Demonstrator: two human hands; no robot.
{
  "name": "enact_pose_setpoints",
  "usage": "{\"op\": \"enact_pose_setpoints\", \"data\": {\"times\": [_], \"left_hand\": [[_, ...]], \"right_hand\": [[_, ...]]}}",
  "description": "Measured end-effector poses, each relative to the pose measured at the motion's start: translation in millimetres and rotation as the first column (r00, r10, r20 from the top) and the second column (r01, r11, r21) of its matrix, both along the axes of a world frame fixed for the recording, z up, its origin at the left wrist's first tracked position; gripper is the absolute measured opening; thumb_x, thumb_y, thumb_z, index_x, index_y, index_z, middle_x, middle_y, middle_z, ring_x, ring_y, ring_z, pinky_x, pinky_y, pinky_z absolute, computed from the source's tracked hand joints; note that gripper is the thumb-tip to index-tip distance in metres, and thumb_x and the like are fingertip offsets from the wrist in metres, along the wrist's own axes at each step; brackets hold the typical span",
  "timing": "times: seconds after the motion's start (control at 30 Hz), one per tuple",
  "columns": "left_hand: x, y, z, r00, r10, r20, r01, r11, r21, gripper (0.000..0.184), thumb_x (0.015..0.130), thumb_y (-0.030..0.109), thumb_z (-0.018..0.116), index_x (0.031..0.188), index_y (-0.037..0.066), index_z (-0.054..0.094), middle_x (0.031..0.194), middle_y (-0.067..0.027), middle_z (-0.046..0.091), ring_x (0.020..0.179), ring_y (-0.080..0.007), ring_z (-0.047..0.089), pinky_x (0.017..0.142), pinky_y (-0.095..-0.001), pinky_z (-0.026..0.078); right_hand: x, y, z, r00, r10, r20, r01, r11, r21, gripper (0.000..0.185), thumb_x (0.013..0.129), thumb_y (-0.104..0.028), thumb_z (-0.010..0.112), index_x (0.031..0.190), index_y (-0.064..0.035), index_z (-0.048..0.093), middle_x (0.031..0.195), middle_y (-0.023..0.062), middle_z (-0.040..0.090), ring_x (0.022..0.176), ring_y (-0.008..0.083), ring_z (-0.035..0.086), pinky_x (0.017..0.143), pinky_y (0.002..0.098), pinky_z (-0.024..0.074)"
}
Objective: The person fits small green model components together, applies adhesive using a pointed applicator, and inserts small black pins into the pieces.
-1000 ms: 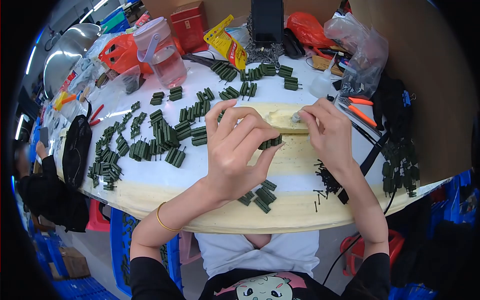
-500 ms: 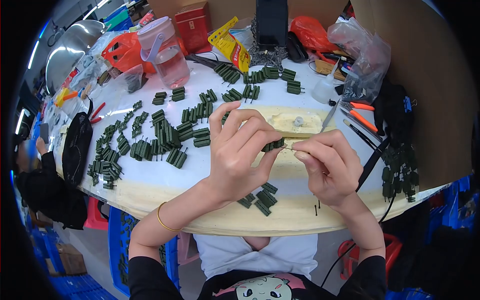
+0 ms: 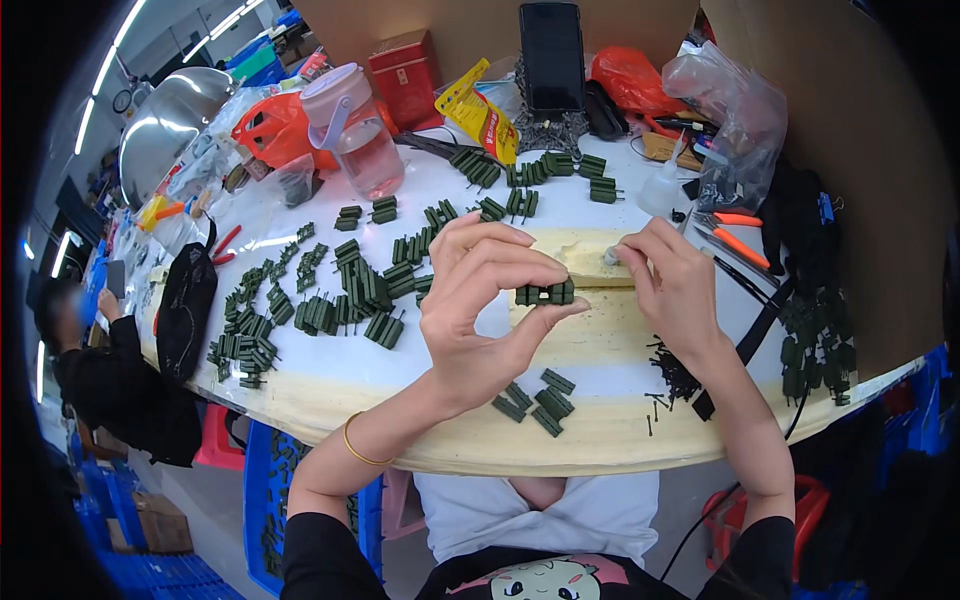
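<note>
My left grip (image 3: pixel 470 335) pinches a dark-green ribbed block (image 3: pixel 546 296); right grip (image 3: pixel 672 285) at small pale-grey cylinder (image 3: pixel 611 257), can't tell if holding.

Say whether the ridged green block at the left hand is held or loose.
Held: the left hand pinches the block between thumb and index finger.

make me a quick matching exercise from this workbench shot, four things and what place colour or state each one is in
Things
1. phone
2. left hand
3. pins
4. bracelet

Matches
A. loosely heaped on the table
B. gold
C. upright at the back
D. pinching a green block

Pairs: 1-C, 2-D, 3-A, 4-B
</note>
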State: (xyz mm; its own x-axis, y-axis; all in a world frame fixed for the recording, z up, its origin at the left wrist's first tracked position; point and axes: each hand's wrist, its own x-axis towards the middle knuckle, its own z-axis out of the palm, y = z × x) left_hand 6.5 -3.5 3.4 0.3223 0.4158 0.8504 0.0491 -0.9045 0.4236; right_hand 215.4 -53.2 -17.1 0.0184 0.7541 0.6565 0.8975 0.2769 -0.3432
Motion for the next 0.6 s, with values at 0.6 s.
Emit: {"op": "enact_pose_setpoints", "data": {"times": [0.6], "left_hand": [[2.1,1.5,-2.2,1.0,0.011,0.024,-0.012,0.999,0.033,0.026,0.064,0.003,0.082,0.085,0.01,0.068,0.082,0.0014,0.067,0.09,-0.0174,0.057,0.101,-0.0419,0.034]], "right_hand": [[21.9,-28.2,39.5,0.982,-0.167,-0.083,0.149,0.971,-0.188,0.021,0.084,0.002,0.061,0.103,-0.0015,0.068,0.104,0.01,0.063,0.064,0.0152,0.051,0.056,0.024,0.0421]]}}
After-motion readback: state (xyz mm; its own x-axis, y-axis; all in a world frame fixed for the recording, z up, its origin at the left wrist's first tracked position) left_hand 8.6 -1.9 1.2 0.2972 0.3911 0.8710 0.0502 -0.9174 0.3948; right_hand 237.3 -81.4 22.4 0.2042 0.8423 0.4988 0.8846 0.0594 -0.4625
